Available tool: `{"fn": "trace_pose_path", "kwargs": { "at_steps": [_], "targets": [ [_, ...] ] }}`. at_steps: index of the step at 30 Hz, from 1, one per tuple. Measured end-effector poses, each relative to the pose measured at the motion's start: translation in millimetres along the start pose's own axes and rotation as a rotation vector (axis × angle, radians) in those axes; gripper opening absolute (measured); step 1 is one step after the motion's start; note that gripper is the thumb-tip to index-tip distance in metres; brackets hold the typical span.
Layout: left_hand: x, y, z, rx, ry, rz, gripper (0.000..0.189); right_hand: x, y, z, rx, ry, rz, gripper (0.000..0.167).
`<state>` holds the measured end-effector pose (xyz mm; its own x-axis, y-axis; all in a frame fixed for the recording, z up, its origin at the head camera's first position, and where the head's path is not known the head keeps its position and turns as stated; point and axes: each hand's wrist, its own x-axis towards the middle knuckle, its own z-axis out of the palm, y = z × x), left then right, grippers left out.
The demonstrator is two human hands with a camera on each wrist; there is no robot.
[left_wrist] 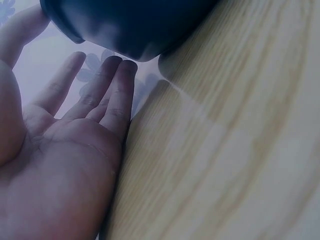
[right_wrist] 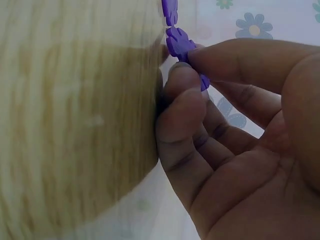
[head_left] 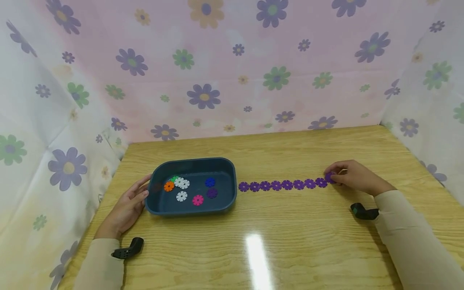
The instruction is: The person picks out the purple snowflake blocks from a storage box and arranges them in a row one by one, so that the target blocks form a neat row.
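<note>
In the head view, my right hand (head_left: pixel 349 176) pinches a purple snowflake disc (head_left: pixel 329 177) between thumb and fingertips. That disc is at the right end of a row of several purple snowflake discs (head_left: pixel 287 185), and the fingers partly cover it. The right wrist view shows the pinched disc tilted against its neighbour; whether the two are joined I cannot tell. My left hand (head_left: pixel 127 207) is at the left end of a dark blue tub (head_left: pixel 192 213), its thumb touching the rim. Its other fingers stretch loosely beside the tub wall in the left wrist view.
Inside the tub lie loose snowflake discs: several white ones (head_left: pixel 181 196), an orange one (head_left: pixel 168 186), a green one, a pink one (head_left: pixel 197 200), a blue one (head_left: pixel 210 182) and a purple one (head_left: pixel 212 193). Flower-patterned cloth (head_left: pixel 224 104) encloses the wooden table (head_left: pixel 290 241) at back and sides.
</note>
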<state>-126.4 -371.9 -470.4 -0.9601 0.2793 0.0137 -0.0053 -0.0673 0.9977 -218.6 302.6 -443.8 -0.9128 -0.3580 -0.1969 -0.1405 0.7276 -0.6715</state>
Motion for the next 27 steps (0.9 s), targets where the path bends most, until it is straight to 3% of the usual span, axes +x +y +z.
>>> {"fn": "trace_pose_path", "kwargs": {
  "at_steps": [4,27],
  "targets": [
    [-0.2,0.0,-0.8,-0.006,0.000,0.003,0.055,0.1,-1.6,0.4,-0.023,0.007,-0.034,0.022],
    [0.9,1.3,1.1,-0.021,-0.005,0.000,0.054,0.1,-1.6,0.4,-0.021,0.009,-0.013,0.020]
  ]
}}
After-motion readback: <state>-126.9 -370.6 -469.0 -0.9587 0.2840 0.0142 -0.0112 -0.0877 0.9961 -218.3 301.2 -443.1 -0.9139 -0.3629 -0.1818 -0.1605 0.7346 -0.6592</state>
